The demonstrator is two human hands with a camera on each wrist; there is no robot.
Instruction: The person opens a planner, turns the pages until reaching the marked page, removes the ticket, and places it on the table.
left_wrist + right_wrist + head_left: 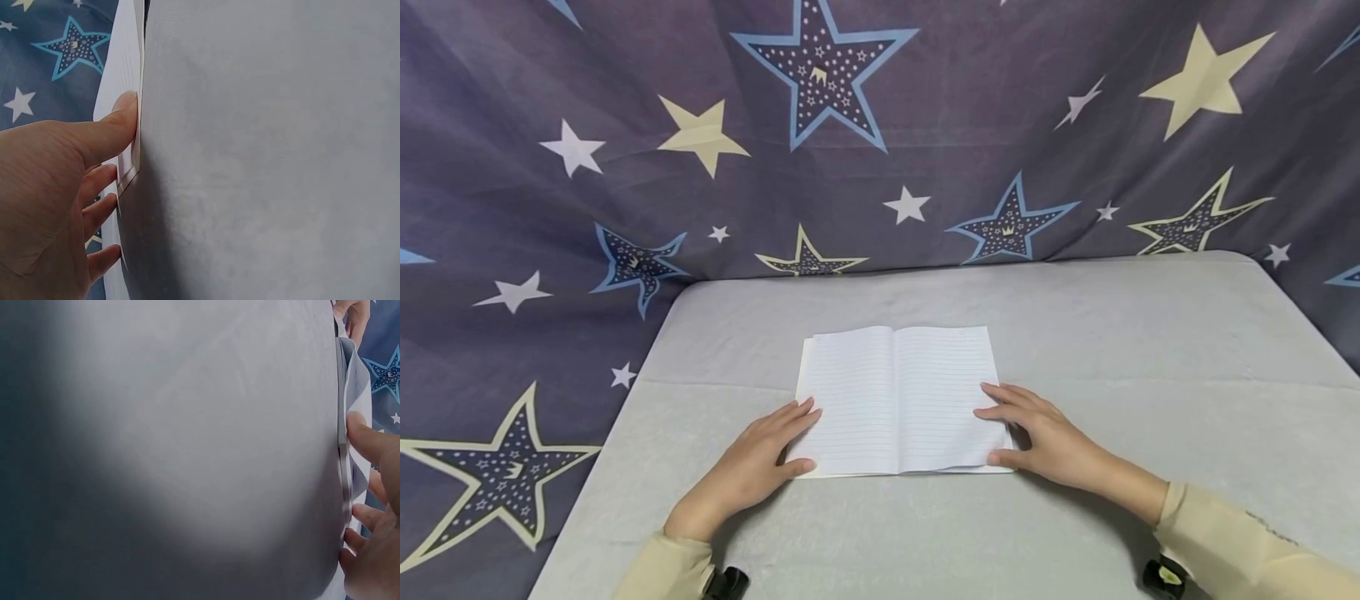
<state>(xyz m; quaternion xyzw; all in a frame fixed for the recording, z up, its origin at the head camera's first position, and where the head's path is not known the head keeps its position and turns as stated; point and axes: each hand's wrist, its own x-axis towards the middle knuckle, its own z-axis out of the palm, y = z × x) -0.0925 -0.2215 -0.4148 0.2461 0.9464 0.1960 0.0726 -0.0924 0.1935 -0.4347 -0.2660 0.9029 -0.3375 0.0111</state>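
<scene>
— Where does the notebook (pixel 897 400) lie?

— Open and flat on the grey tabletop (pixel 1150 350), about midway between its left and right edges and a little nearer the front edge. Its spine runs front to back, so the wider spread goes left to right, with one lined page to each side.

— And the hands?

— One at each front corner. The left hand (pixel 752 467) rests at the front left corner, fingers straight and relaxed over the page edge, thumb lying against the front edge. The right hand (pixel 1045 437) lies on the front right corner, fingers spread flat on the page, thumb at the front edge where the sheets lift a little. Neither one pinches or curls round anything that I can make out.

— Which is nearer?

— Both touch it; the right reaches further onto its page.

— Anything in the way?

— Nothing else shows on the tabletop. A dark star-patterned cloth (pixel 925 125) hangs behind the back edge and down the left side.
</scene>
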